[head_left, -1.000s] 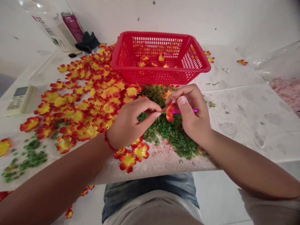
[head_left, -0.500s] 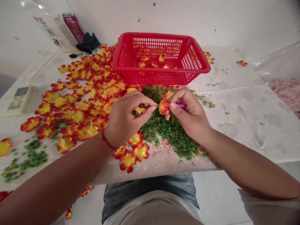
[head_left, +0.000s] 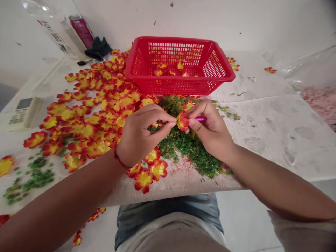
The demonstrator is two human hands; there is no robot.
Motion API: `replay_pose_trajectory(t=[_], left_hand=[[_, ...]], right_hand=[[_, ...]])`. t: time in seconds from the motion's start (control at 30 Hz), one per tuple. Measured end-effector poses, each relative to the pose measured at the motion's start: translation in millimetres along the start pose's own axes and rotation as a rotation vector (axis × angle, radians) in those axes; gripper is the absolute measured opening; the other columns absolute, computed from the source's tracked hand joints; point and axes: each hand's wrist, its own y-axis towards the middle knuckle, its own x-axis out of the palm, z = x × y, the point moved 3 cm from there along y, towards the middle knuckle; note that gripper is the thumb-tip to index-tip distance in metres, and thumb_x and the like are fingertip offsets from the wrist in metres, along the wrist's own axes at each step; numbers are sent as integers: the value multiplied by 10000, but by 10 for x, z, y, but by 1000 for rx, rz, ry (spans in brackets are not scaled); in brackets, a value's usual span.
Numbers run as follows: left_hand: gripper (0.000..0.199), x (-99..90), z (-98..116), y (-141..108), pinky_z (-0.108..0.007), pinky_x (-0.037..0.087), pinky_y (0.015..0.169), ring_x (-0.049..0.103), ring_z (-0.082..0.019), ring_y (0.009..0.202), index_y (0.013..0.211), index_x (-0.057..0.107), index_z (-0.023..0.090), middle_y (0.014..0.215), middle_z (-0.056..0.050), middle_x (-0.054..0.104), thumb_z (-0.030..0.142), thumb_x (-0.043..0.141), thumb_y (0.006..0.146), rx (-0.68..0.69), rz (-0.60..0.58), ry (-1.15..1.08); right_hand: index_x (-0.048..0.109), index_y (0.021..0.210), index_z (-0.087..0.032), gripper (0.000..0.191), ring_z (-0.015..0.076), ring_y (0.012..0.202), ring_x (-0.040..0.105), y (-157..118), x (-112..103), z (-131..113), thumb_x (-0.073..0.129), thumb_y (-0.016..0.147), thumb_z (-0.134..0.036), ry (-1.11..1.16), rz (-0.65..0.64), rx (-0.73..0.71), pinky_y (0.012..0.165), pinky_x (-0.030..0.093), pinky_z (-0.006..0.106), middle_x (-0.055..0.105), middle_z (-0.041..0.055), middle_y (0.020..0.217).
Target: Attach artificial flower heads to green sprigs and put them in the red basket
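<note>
A red-and-yellow artificial flower (head_left: 182,121) is held between my two hands, above a pile of small green plastic pieces (head_left: 194,150). My left hand (head_left: 149,129) pinches at the left side of the flower with thumb and forefinger; whatever tiny part lies in that pinch is hidden. My right hand (head_left: 210,127) is closed around a thin tool with a purple handle (head_left: 201,119), its thumb and forefinger at the flower's right side. The tool's tip is out of sight behind the petals. Several loose flowers (head_left: 143,180) lie below my left wrist.
Behind the hands stands a red plastic basket (head_left: 181,85) with several flowers inside. A wide heap of petal flowers (head_left: 102,101) covers the table's left. At the back left are a large bottle (head_left: 57,35) and a dark cloth (head_left: 99,48); a remote control (head_left: 25,112) lies left.
My left fingertips have come right up against the flower, where a small gap showed before. The flower has tilted and shifted slightly left; my right hand still holds the purple tool.
</note>
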Motion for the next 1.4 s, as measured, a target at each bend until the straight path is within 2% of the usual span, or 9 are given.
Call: replay_pose_trajectory(t=[0.57,0.77,0.87,0.97,1.07,1.17,1.23,1.33,1.4], left_hand=[[41,11,-39,23,-391,633,939,788,-234,994,1084,833,292,1093,-40,849,304,794,1077,84,-29,75],[45,-191,12,142,-430,643,963,765,-226,991,1021,763,278,1034,-17,828,274,764,1066,229,42,199],[56,-365,3,406,-352,626,926,725,-137,954,1033,740,230,1007,52,787,197,747,1079,232,272,241],[88,-442,-116,887,-326,621,915,722,-107,959,1063,761,210,1011,72,782,141,795,1020,268,436,310],[99,-378,-391,1445,-386,614,1053,712,-105,1039,1139,736,254,1119,58,790,219,803,1075,142,303,539],[434,-317,-631,1682,-508,507,1268,650,-208,1290,1315,705,294,1330,18,759,306,956,961,-117,167,731],[646,-274,-610,1582,-537,480,1300,613,-300,1414,1481,663,265,1498,-58,707,367,981,927,-93,140,693],[475,-195,-383,1177,-499,508,1246,687,-297,1323,1408,722,243,1362,-81,774,183,865,959,103,125,521],[199,-146,-255,872,-471,560,1115,747,-270,1143,1193,784,254,1184,-46,817,170,755,1015,94,88,420]], right_hand=[[653,996,-263,296,134,712,666,-18,34,33,859,1046,-470,1,50,62,653,556,290,709,-28,879],[679,914,-259,260,130,612,604,-19,-51,-28,896,1021,-354,81,255,15,591,468,302,697,-46,746],[673,886,-270,253,134,572,555,-2,-138,-20,898,1001,-288,151,385,-77,587,434,317,641,-65,682],[693,887,-270,220,139,597,548,2,-146,20,897,962,-234,110,361,-40,590,426,321,634,-56,715],[763,914,-262,150,139,653,571,-15,-102,34,859,938,-149,18,271,23,610,425,318,669,-36,794],[829,949,-267,129,139,690,607,-16,-89,22,803,984,-145,-13,247,52,644,446,318,689,-28,812],[835,972,-271,96,140,687,620,2,-97,21,787,1049,-241,2,259,65,659,477,318,676,-33,774],[791,955,-268,251,132,647,645,38,-104,35,790,1085,-483,37,263,58,636,520,307,672,-40,745],[738,937,-268,351,120,602,656,53,-103,49,791,1065,-590,63,271,50,581,521,290,672,-49,750]])
